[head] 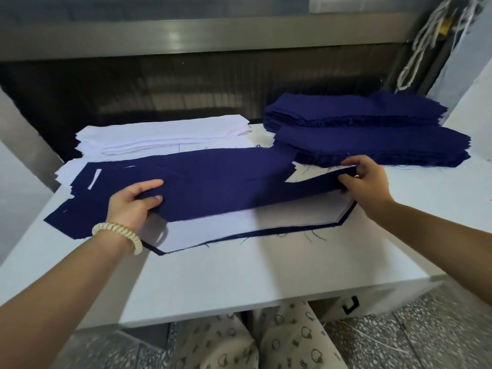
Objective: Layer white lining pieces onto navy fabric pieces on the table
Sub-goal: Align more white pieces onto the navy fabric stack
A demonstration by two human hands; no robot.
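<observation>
The person stood at the white table (266, 275) with a navy piece (226, 182) stretched between both hands. The left hand (133, 203) gripped its near edge, fingers curled round the cloth. The right hand (364, 179) pinched the narrow right-hand end. Holding it at both ends kept the cloth taut and flat, I judged so that it could be lowered squarely without folding on itself.

Beneath the hands lay a white lining piece (253, 219) on another navy piece (157, 251). That piece's dark border showed just outside the lining on the side nearest the person, so the pair looked already layered. The held piece hung over it, its near edge lifted and stopping short of that border.

Beyond the left hand sat the stack of white linings (165, 137), and beyond the right hand the stack of navy cuts (372, 129), each handy for the next pick. Between the hands and the person's body the table gave room to draw the cloth nearer. The navy stack lay close behind the right hand.
</observation>
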